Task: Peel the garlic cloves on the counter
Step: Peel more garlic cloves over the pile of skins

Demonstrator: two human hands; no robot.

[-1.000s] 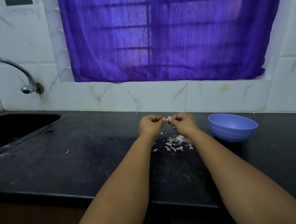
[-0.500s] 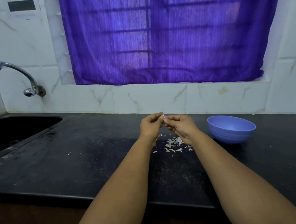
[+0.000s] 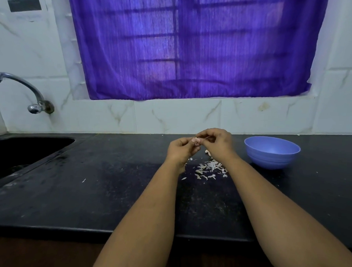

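Both hands meet above the black counter (image 3: 107, 191), near its back. My left hand (image 3: 181, 150) and my right hand (image 3: 218, 142) pinch a small pale garlic clove (image 3: 197, 140) between their fingertips; most of it is hidden by the fingers. Under the hands lies a scatter of white garlic skins (image 3: 209, 168). A pale bit of another clove (image 3: 207, 152) peeks out below my right hand.
A blue bowl (image 3: 272, 152) stands on the counter just right of my right hand. A dark sink (image 3: 17, 153) is set in at the left, with a metal tap (image 3: 20, 90) on the tiled wall. A purple curtain (image 3: 185, 46) covers the window behind.
The hands have stayed together on the clove, with the right hand's fingers shifting a little over it. The camera has tilted slightly.
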